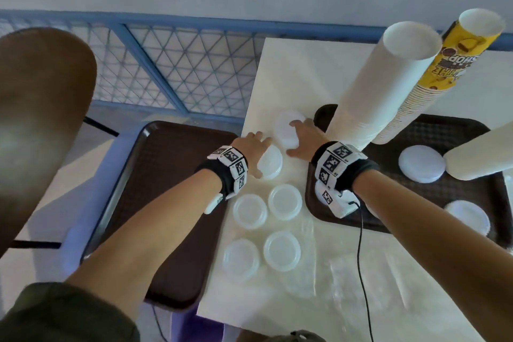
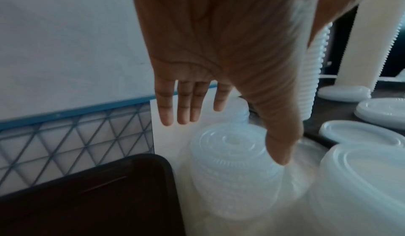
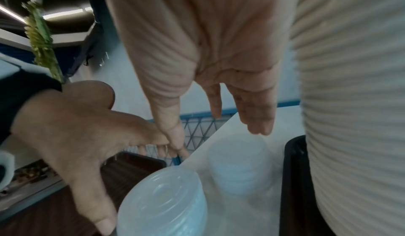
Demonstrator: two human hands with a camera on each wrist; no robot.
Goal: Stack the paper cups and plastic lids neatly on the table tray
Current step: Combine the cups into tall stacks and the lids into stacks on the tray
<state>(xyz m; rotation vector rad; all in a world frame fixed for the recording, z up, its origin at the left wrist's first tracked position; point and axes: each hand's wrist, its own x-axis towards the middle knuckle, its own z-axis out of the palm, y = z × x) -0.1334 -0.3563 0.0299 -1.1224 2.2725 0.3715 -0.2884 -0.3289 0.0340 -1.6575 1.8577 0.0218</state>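
Note:
Two stacks of clear plastic lids stand on the white table (image 1: 277, 72). My left hand (image 1: 259, 154) reaches over the nearer lid stack (image 1: 271, 164), fingers straight, and its thumb (image 2: 282, 153) touches that stack's side (image 2: 230, 167). My right hand (image 1: 298, 137) hovers spread over the farther lid stack (image 1: 287, 130), fingers straight, gripping nothing (image 3: 219, 138). On the brown tray (image 1: 433, 133) to the right stand a tall white cup stack (image 1: 369, 97), a yellow printed cup stack (image 1: 433, 75) and a third white stack (image 1: 483, 153), plus white lids (image 1: 422, 164).
Several more lid piles (image 1: 284, 201) lie on the table near me, beside crumpled clear wrap (image 1: 319, 272). A second brown tray (image 1: 172, 203) sits lower left. A brown chair back (image 1: 41, 119) and blue lattice fence (image 1: 180, 64) lie beyond. A black cable (image 1: 361, 258) hangs from my right wrist.

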